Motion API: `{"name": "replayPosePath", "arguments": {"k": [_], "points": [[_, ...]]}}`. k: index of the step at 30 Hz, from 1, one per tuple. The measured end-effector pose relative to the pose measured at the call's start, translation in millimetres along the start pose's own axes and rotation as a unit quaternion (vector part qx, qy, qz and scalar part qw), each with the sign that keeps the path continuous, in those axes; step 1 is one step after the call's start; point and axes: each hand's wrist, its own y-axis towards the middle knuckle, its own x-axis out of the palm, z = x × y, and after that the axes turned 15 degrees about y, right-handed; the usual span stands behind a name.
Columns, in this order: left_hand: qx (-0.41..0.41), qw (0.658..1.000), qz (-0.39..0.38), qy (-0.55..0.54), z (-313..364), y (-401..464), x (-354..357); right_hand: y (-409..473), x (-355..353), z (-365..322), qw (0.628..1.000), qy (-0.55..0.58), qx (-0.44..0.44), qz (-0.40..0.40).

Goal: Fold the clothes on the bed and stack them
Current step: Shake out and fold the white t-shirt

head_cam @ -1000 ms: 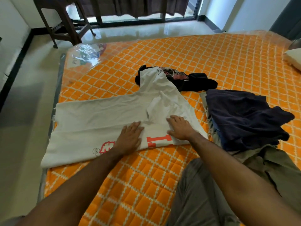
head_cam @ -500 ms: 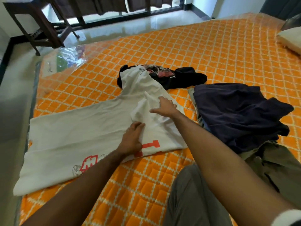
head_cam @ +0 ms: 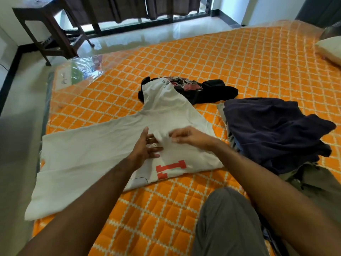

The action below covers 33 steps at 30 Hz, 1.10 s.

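Nearest, a knee in grey trousers (head_cam: 227, 224) rests on the bed (head_cam: 166, 209), its orange quilted cover crossed with a white lattice; both bare forearms reach forward over it. The white T-shirt (head_cam: 88, 156) lies spread flat across the near left of the bed, a red block print near its front edge, one sleeve running up and away. The left hand (head_cam: 145, 146) has lifted since half a second ago, when it pressed flat on the cloth; now its palm stands on edge, fingers straight and spread, its grip wide and holding nothing. The right hand (head_cam: 190, 136) has drawn back from the sleeve toward the middle of the shirt; it is blurred, fingers curled at a small raised fold of white cloth, though whether its grip truly pinches that fold I cannot tell. Just right of the shirt sits a heap of dark navy clothes (head_cam: 273, 130) over olive cloth (head_cam: 317, 187); beyond, the sleeve tip overlaps a black garment (head_cam: 212, 91). Farther off lie a clear plastic wrap (head_cam: 83, 69) at the bed's far left corner, a pillow (head_cam: 330, 48) at right, a pale glossy floor (head_cam: 147, 36), a dark wooden chair (head_cam: 49, 28) and dark curtains (head_cam: 138, 6) at a window.
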Motion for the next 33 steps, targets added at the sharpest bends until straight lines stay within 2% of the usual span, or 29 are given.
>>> {"name": "replayPosePath", "arguments": {"k": [2, 3, 5, 7, 8, 10, 11, 12, 13, 16, 19, 21, 23, 24, 26, 28, 29, 30, 33], "points": [[-0.002, 1.000, -0.011, 0.019, 1.8, -1.3, -1.3, -17.1, 10.1, 15.1, 0.985, -0.131, 0.041, -0.103], [0.003, 0.999, -0.012, 0.040, 2.7, -2.1, -0.5, -22.4, 14.1, 24.2, 0.976, -0.181, 0.047, -0.112], [0.013, 0.997, 0.001, 0.076, 1.3, -1.6, 1.1, -29.4, 17.7, 36.9, 0.966, -0.240, 0.026, -0.090], [0.073, 0.983, 0.031, 0.167, -5.6, -2.4, 2.5, -33.7, 20.9, 42.7, 0.961, -0.270, -0.005, -0.060], [0.132, 0.954, 0.055, 0.265, -10.0, -1.6, 2.6, -35.1, 22.4, 44.7, 0.961, -0.272, -0.011, -0.045], [0.223, 0.841, 0.103, 0.482, -15.7, 0.6, 1.8, -36.0, 26.3, 48.1, 0.971, -0.237, 0.016, -0.004], [0.238, 0.789, 0.118, 0.554, -16.4, 3.2, 0.6, -35.6, 29.4, 49.3, 0.977, -0.208, 0.033, 0.020], [0.241, 0.762, 0.122, 0.589, -15.8, 6.8, -0.5, -35.3, 33.8, 49.0, 0.981, -0.182, 0.046, 0.050], [0.239, 0.758, 0.116, 0.595, -13.8, 10.5, -1.9, -33.4, 39.7, 48.9, 0.982, -0.159, 0.058, 0.087], [0.236, 0.800, 0.048, 0.550, -3.0, 20.8, -11.4, -23.3, 63.6, 43.1, 0.967, -0.116, 0.107, 0.201], [0.230, 0.823, -0.029, 0.518, 12.5, 23.0, -18.5, -12.5, 90.5, 45.0, 0.953, -0.159, 0.124, 0.228], [0.190, 0.867, -0.065, 0.457, 21.9, 18.8, -21.4, -9.8, 101.9, 41.7, 0.962, -0.131, 0.080, 0.226], [0.142, 0.914, -0.081, 0.372, 26.9, 14.2, -25.7, -10.8, 109.1, 34.0, 0.976, -0.098, 0.011, 0.195], [0.118, 0.933, -0.074, 0.332, 28.1, 12.6, -26.7, -12.5, 111.0, 30.0, 0.983, -0.106, -0.015, 0.152], [0.075, 0.956, -0.043, 0.281, 26.2, 11.4, -28.7, -18.0, 114.9, 22.3, 0.992, -0.122, -0.020, 0.007], [0.093, 0.945, 0.003, 0.314, 20.7, 14.6, -30.6, -23.3, 113.8, 20.6, 0.987, -0.116, 0.015, -0.113], [0.119, 0.929, 0.017, 0.350, 18.0, 15.5, -32.1, -24.1, 111.8, 22.5, 0.987, -0.107, 0.023, -0.116], [0.150, 0.906, 0.022, 0.396, 15.1, 16.7, -33.9, -25.4, 110.7, 22.9, 0.991, -0.095, 0.024, -0.086], [0.221, 0.831, 0.005, 0.510, 8.3, 20.8, -37.2, -25.4, 101.9, 33.5, 0.992, -0.104, -0.002, 0.075]]}}
